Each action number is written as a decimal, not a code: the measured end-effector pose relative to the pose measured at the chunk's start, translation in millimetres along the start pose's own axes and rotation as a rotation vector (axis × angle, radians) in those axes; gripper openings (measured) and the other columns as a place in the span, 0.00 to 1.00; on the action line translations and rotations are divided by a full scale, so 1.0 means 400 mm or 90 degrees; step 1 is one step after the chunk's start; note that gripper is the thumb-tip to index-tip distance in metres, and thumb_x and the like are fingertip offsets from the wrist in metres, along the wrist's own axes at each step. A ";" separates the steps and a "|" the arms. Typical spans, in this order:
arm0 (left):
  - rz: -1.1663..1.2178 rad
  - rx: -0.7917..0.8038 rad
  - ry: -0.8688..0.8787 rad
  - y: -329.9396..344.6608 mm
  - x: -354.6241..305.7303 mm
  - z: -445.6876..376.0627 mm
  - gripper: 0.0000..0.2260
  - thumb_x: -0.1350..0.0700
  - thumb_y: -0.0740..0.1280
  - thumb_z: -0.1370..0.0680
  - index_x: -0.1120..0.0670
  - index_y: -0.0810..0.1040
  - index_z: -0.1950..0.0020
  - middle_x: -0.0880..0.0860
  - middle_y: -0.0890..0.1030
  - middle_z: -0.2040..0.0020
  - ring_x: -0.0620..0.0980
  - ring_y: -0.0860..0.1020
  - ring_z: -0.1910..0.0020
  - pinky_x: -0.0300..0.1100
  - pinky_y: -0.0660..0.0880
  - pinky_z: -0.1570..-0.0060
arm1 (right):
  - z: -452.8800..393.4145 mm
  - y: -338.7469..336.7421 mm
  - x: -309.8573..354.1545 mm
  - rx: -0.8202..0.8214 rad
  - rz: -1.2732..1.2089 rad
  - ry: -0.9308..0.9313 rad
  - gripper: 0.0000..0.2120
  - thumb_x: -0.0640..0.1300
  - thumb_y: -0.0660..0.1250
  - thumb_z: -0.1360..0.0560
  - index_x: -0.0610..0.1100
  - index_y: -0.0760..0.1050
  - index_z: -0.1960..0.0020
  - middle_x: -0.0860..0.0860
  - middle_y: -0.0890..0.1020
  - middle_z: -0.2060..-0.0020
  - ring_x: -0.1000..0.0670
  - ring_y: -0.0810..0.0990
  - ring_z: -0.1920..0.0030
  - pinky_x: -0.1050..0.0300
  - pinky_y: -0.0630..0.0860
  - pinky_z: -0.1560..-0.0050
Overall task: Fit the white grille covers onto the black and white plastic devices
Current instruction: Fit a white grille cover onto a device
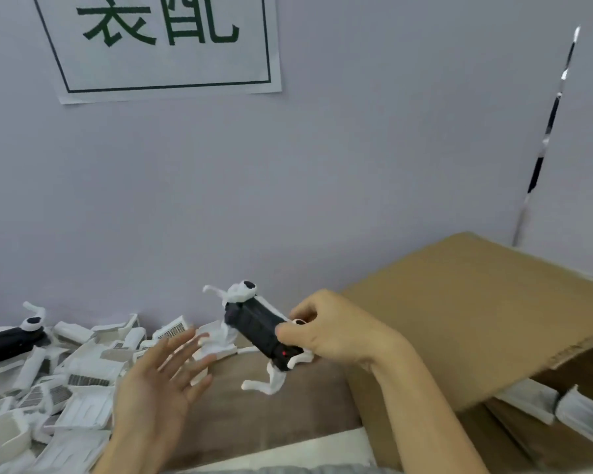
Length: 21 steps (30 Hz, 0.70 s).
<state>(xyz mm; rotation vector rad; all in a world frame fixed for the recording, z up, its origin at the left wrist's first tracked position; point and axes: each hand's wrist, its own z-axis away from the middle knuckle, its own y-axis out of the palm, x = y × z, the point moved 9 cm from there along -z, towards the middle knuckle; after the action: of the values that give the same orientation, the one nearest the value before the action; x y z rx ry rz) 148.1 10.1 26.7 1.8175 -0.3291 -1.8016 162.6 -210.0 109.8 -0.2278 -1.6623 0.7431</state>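
I see the black and white plastic device [258, 328] lifted off the work surface and held at a slant in my right hand [336, 328], whose fingers and thumb curl round its lower end; its black body runs up and to the left out of the grip to a white rounded head with a dark disc on top. White curved legs stick out from the device above the grip near the head and below the grip, where one hangs down under my knuckles. A small red dot shows on the black body just beside my fingertips. My left hand [158, 381] floats to the lower left of the grip, palm showing, fingers straight and spread, holding nothing and not touching the device. Beyond that hand, further left of the grip, lies a loose heap of white grille covers [83, 371], some showing grey slotted faces. At the far left edge a second black and white device [11, 338] rests on the heap. To the right of the grip a brown cardboard flap [476, 309] slopes over a box. Behind everything, a pale wall carries a white sign [161, 46] with dark green characters.
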 end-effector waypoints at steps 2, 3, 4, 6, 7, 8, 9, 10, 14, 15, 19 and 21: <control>-0.004 -0.033 -0.001 -0.016 0.002 0.000 0.15 0.51 0.59 0.18 0.58 0.82 0.47 0.56 0.87 0.51 0.55 0.85 0.61 0.45 0.81 0.65 | 0.004 -0.065 0.016 -0.079 -0.197 -0.038 0.20 0.48 0.68 0.28 0.27 0.77 0.55 0.45 0.77 0.66 0.55 0.79 0.68 0.61 0.79 0.63; -0.011 -0.044 -0.004 -0.020 0.006 -0.001 0.14 0.52 0.59 0.18 0.58 0.81 0.47 0.56 0.86 0.51 0.56 0.85 0.59 0.47 0.81 0.63 | 0.009 -0.116 0.021 -0.159 -0.304 -0.058 0.18 0.46 0.69 0.25 0.28 0.79 0.57 0.45 0.79 0.66 0.54 0.80 0.67 0.58 0.81 0.58; -0.018 -0.053 -0.009 -0.021 0.011 -0.003 0.14 0.52 0.58 0.18 0.58 0.81 0.47 0.56 0.87 0.51 0.57 0.83 0.57 0.49 0.79 0.60 | 0.023 -0.180 0.016 -0.269 -0.408 -0.073 0.15 0.44 0.69 0.24 0.32 0.82 0.62 0.47 0.80 0.68 0.54 0.80 0.66 0.56 0.82 0.57; -0.034 -0.071 -0.019 -0.028 0.021 -0.009 0.13 0.53 0.58 0.18 0.58 0.81 0.48 0.56 0.87 0.53 0.58 0.80 0.55 0.50 0.73 0.57 | 0.083 -0.309 -0.025 -0.520 -0.558 -0.081 0.18 0.46 0.67 0.22 0.45 0.84 0.69 0.53 0.82 0.69 0.52 0.82 0.62 0.55 0.81 0.57; -0.043 -0.075 -0.023 -0.030 0.024 -0.013 0.13 0.53 0.58 0.19 0.58 0.81 0.49 0.56 0.87 0.54 0.58 0.79 0.54 0.50 0.72 0.57 | 0.117 -0.357 -0.046 -0.604 -0.617 -0.091 0.17 0.49 0.65 0.20 0.49 0.85 0.64 0.53 0.85 0.63 0.51 0.83 0.55 0.54 0.80 0.54; -0.051 -0.076 -0.027 -0.029 0.026 -0.016 0.13 0.53 0.58 0.19 0.58 0.81 0.49 0.55 0.87 0.55 0.59 0.79 0.54 0.50 0.72 0.57 | 0.140 -0.387 -0.062 -0.643 -0.667 -0.105 0.15 0.53 0.60 0.18 0.53 0.84 0.53 0.55 0.85 0.53 0.51 0.82 0.47 0.53 0.79 0.50; -0.060 -0.076 -0.030 -0.027 0.028 -0.019 0.13 0.53 0.58 0.19 0.58 0.81 0.49 0.55 0.87 0.56 0.58 0.79 0.54 0.50 0.71 0.57 | 0.154 -0.401 -0.074 -0.642 -0.678 -0.105 0.13 0.55 0.55 0.16 0.57 0.79 0.45 0.59 0.82 0.48 0.56 0.80 0.44 0.52 0.76 0.45; -0.069 -0.075 -0.033 -0.026 0.031 -0.021 0.14 0.53 0.58 0.18 0.58 0.81 0.48 0.54 0.87 0.56 0.58 0.78 0.55 0.50 0.71 0.58 | 0.155 -0.403 -0.086 -0.622 -0.636 -0.076 0.13 0.55 0.52 0.15 0.58 0.75 0.46 0.62 0.81 0.50 0.59 0.80 0.47 0.49 0.75 0.42; -0.140 -0.081 -0.033 -0.016 0.051 -0.024 0.13 0.56 0.57 0.18 0.59 0.81 0.49 0.56 0.86 0.56 0.58 0.78 0.59 0.49 0.70 0.61 | 0.078 -0.303 -0.091 -0.403 -0.268 0.101 0.16 0.46 0.58 0.19 0.35 0.77 0.53 0.35 0.82 0.51 0.41 0.85 0.52 0.39 0.80 0.44; -0.169 -0.090 -0.022 -0.013 0.053 -0.024 0.12 0.57 0.58 0.18 0.59 0.81 0.50 0.57 0.86 0.56 0.58 0.78 0.60 0.48 0.70 0.62 | 0.047 -0.242 -0.074 -0.320 -0.228 0.102 0.16 0.45 0.60 0.21 0.31 0.77 0.52 0.36 0.84 0.53 0.43 0.87 0.57 0.43 0.82 0.48; -0.313 -0.115 0.057 0.008 0.042 -0.021 0.09 0.64 0.62 0.19 0.60 0.81 0.54 0.57 0.84 0.61 0.51 0.77 0.69 0.40 0.70 0.72 | -0.048 0.067 -0.043 -0.140 -0.092 0.065 0.14 0.42 0.60 0.24 0.33 0.80 0.55 0.40 0.85 0.61 0.47 0.83 0.67 0.48 0.81 0.57; -0.417 -0.116 0.123 0.024 0.022 -0.016 0.10 0.66 0.62 0.20 0.57 0.81 0.56 0.53 0.84 0.62 0.48 0.78 0.68 0.37 0.70 0.72 | -0.065 0.180 -0.067 -0.158 -0.080 0.043 0.12 0.41 0.60 0.23 0.41 0.82 0.55 0.46 0.84 0.62 0.53 0.79 0.64 0.52 0.79 0.53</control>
<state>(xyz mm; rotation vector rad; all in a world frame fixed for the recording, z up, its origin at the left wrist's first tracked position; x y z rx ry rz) 156.9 -1.0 24.1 2.0880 0.5503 -1.9467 175.3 -159.6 47.6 -0.3171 -1.6868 0.4302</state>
